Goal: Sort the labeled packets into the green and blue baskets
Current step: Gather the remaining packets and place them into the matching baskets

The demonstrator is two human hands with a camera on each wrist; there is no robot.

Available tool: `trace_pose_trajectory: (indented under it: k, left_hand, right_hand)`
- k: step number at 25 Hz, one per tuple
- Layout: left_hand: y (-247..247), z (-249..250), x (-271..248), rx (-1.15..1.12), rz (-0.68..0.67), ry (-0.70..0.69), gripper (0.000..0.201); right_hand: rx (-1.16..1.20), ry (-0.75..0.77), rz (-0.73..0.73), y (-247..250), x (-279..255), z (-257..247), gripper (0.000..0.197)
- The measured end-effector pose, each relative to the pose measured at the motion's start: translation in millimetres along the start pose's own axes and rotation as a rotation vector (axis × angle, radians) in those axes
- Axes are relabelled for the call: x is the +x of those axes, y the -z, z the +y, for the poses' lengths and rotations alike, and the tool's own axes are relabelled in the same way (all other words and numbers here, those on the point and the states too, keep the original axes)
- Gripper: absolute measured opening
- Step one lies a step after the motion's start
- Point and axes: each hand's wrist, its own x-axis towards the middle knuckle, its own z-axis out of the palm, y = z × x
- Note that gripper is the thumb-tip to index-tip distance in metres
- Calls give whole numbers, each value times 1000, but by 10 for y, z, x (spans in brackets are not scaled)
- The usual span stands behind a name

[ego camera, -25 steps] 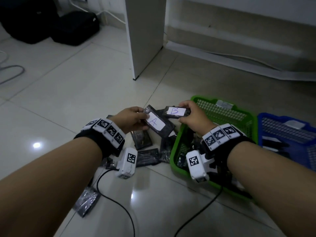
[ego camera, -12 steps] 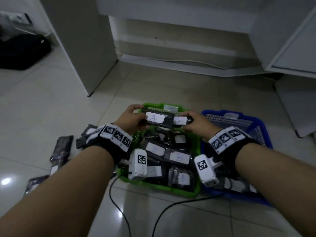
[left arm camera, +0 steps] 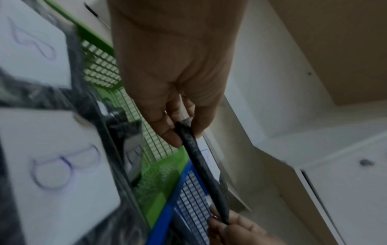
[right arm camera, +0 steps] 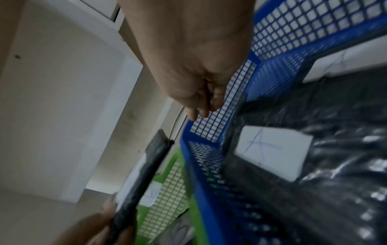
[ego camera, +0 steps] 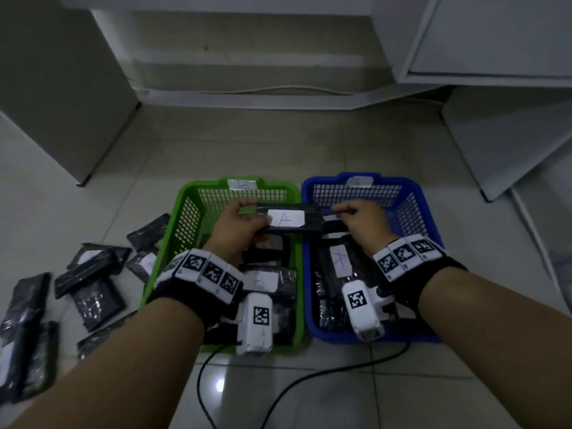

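Note:
My left hand pinches the left end of a black packet with a white label "A". The packet hangs level over the wall between the green basket and the blue basket. The left wrist view shows thumb and fingers clamped on the packet's edge. My right hand hovers over the blue basket, just right of the packet. In the right wrist view its fingers are loosely curled and hold nothing, a little apart from the packet's end. The green basket holds "B" packets, the blue one "A" packets.
Several loose black packets lie on the tiled floor left of the green basket. White furniture panels stand at the left, back and right. Wrist-camera cables trail over the floor in front of the baskets.
Both hands moved from the loose pile over the baskets. The right hand held a "B" packet before and now holds none. The left hand has carried the "A" packet rightwards to the blue basket's edge.

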Motion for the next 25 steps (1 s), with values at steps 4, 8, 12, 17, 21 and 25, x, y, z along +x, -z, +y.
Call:
trace_pose_trajectory:
  k: [4, 8, 12, 17, 21, 25]
  left_hand:
    - [-627, -136, 135, 206, -25, -65, 34]
    - [-1015, -307, 287, 608, -45, -213, 40]
    - [-1086, -337, 335, 1033, -90, -469, 39]
    - [-944, -358, 355, 1315, -311, -526, 39]
    - [-520, -246, 176, 1095, -297, -603, 26]
    - [397, -110, -10, 872, 2, -636, 22]
  right_hand:
    - [-96, -151, 34, 297, -34, 402, 19]
    - [-123, -163, -10, 440, -139, 624, 17]
    - [-135, -110, -35, 495, -223, 678, 24]
    - [-173, -84, -57, 436, -241, 604, 31]
    - [-327, 70, -66, 200, -276, 365, 39]
    - [-361, 280, -199, -277, -308, -139, 45]
